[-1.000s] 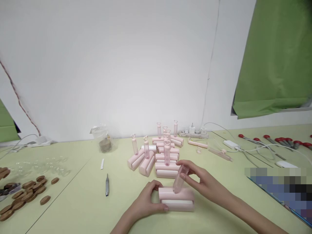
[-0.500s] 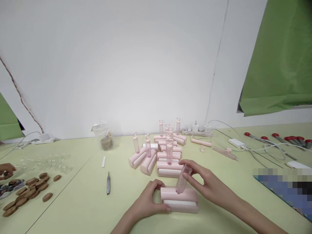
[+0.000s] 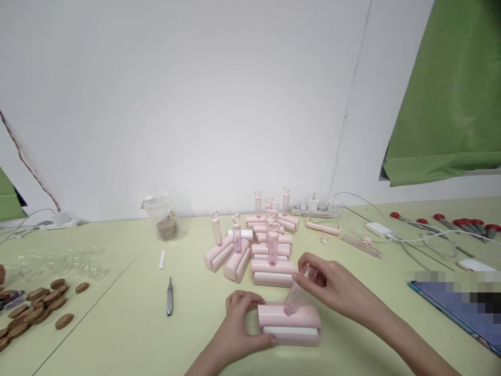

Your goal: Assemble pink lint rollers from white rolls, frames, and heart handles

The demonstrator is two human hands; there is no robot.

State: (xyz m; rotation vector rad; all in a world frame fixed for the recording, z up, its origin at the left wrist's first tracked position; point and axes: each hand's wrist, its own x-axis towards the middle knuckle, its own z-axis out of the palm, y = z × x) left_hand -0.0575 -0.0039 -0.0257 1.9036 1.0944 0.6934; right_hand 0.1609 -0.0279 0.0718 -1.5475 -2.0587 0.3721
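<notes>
Pale pink plastic makes up the lint roller point(image 3: 289, 313) that you have in front of you on the table point(image 3: 129, 334), lying lengthwise from left to right near the front edge, a white strip showing in its slot. Your left hand point(image 3: 239, 334) grasps its left end, thumb along the lower front and the other fingers curled behind. Your right hand point(image 3: 332, 284) pinches the upper part of a translucent handle point(image 3: 296, 298), which tilts up and to the right from the roller's top; the handle's foot meets the body.

Just beyond your hands stands a cluster of similar rollers point(image 3: 274, 271), their handles upright or slightly tilted and topped with heart-shaped loops point(image 3: 273, 228). To your left lie a metal tool point(image 3: 169, 297) and a small white slip point(image 3: 162, 259), with brown discs point(image 3: 64, 321) and clear pieces point(image 3: 78, 263) farther off. To your right you have a pink bracket point(image 3: 323, 228), a white adapter point(image 3: 379, 230) and red-ended tools point(image 3: 439, 217).
</notes>
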